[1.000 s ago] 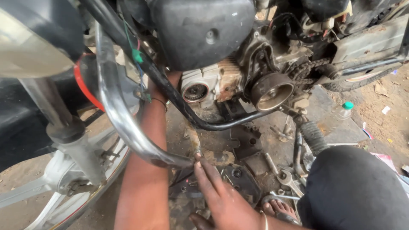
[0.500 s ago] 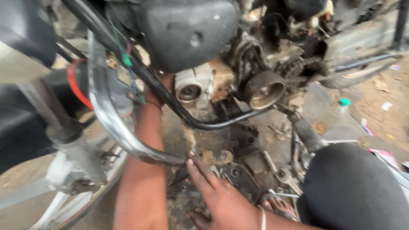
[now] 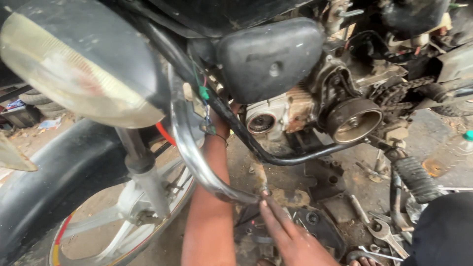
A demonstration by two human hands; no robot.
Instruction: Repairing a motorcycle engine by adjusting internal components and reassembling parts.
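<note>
While left forearm (image 3: pixel 209 197) runs up behind chrome crash guard (image 3: pixel 197 157), left hand hidden near engine (image 3: pixel 276 118), grip cannot tell, right hand (image 3: pixel 290 236) open, fingertips at guard's lower end, spanners (image 3: pixel 384 231) on ground, green-capped bottle (image 3: pixel 460 145) far right, contents unclear

Curved chrome guard bar (image 3: pixel 197 162), scuffed, sweeping down beside the front wheel

chrome crash guard (image 3: pixel 197 162) is shiny polished metal, smooth, a bit scuffed at 6 o'clock where the right hand (image 3: pixel 290 236) touches it. Side cover (image 3: pixel 268 59) looks like matt black plastic, dusty. Engine casing (image 3: pixel 276 116) is dull cast metal with rusty patches. Headlight lens (image 3: pixel 74 74) is cloudy, yellowed. Floor (image 3: pixel 433 143) is rough, oily.
</note>
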